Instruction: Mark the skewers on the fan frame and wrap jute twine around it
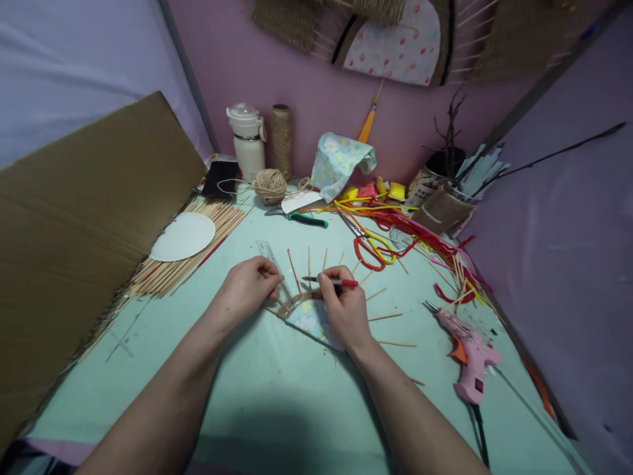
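Note:
Between my two hands lies a half-round craft piece point(305, 319), covered in pale floral fabric with a brown twine rim. Thin wooden sticks point(384, 317) fan outward from its curved edge. My left hand point(251, 285) pinches a clear ruler point(267, 251), whose lower end rests at the left part of the rim. In my right hand point(346, 309) is a red pen point(347, 283), held nearly level with its tip pointing left, above the sticks. That hand's lower side covers part of the fabric.
A pink glue gun point(472, 356) lies at right with its cord. Scissors point(374, 251), green-handled pliers point(307, 219), a twine ball point(270, 186) and a white bottle point(248, 145) stand or lie behind. Cardboard point(93, 191) leans at left beside a white oval point(182, 236) on wooden sticks.

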`<state>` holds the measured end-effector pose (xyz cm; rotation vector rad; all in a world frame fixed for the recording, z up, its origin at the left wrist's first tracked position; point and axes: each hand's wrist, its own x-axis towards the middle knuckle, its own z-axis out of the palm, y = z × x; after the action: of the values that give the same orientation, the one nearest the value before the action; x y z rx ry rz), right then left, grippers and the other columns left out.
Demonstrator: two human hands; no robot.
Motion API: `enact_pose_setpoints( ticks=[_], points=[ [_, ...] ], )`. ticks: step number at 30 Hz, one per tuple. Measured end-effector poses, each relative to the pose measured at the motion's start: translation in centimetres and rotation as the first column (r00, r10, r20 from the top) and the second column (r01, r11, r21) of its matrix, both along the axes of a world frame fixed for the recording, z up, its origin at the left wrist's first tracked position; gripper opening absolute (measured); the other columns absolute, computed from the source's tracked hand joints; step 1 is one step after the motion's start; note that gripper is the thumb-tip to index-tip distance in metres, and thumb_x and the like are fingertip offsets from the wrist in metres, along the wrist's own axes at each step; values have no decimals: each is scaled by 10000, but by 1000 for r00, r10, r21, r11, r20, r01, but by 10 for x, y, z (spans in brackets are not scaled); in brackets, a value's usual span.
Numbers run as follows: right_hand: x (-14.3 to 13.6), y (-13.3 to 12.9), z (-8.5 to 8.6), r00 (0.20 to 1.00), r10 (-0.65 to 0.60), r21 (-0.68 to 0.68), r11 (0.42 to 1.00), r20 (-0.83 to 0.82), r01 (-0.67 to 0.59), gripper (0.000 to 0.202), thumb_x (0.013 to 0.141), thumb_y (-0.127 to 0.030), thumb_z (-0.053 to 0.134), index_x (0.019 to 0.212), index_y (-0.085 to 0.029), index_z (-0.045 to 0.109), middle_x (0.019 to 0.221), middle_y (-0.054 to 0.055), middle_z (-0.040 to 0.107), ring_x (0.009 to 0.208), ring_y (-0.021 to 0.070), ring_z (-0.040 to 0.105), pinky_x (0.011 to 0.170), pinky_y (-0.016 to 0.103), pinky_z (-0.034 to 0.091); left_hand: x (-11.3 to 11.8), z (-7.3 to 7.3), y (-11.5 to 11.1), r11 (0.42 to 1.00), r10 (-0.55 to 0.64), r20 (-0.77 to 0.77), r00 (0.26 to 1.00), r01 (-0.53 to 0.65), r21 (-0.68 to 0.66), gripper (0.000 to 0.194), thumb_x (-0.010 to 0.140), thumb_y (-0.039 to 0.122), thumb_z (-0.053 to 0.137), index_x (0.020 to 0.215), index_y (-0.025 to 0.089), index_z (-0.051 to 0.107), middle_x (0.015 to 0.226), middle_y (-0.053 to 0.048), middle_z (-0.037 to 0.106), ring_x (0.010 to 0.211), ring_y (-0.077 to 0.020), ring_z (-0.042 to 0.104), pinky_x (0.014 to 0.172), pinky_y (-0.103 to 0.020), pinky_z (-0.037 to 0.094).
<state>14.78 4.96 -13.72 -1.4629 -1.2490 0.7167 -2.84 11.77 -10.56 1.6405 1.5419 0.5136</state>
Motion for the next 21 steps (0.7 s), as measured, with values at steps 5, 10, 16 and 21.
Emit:
enact_pose_setpoints(
  ticks=[5, 10, 16, 21],
  points=[
    [-2, -4, -2, 989, 142, 61, 988, 53, -145, 214, 940, -351, 485, 1052, -211, 602, 902, 23, 670, 777, 157, 640, 703, 260, 472, -1, 1, -15, 993, 107, 52, 993, -104, -49, 212, 748, 359, 584, 858, 190, 647, 600, 3, 675, 600, -193, 679, 614, -276, 477],
    [-3, -3, -3, 960, 240, 21, 969, 144, -246, 223, 953, -324, 471, 1083, -218, 618, 973, 43, 705, 887, 180, 655, 781, 286, 478, -2, 0, -21, 995, 75, 108, 991, -68, -66, 222, 719, 334, 613, 870, 178, 659, 726, -19, 715, 625, -194, 689, 626, -282, 494],
    [0, -5, -2, 894, 299, 19, 946, 333, -324, 187, 949, -295, 496, 1044, -217, 637, 1008, 54, 704, 948, 205, 610, 842, 333, 458, -7, 2, -25, 992, 97, 80, 992, -90, -88, 169, 724, 301, 606, 841, 187, 648, 709, -4, 708, 619, -181, 686, 609, -266, 484],
    [-1, -6, -2, 888, 289, 10, 950, 357, -313, 184, 951, -288, 500, 1062, -217, 627, 1009, 56, 703, 943, 208, 600, 840, 340, 462, -6, 2, -28, 989, 106, 91, 990, -96, -108, 157, 725, 292, 612, 840, 186, 631, 690, -5, 709, 609, -178, 682, 610, -266, 486]
  ],
)
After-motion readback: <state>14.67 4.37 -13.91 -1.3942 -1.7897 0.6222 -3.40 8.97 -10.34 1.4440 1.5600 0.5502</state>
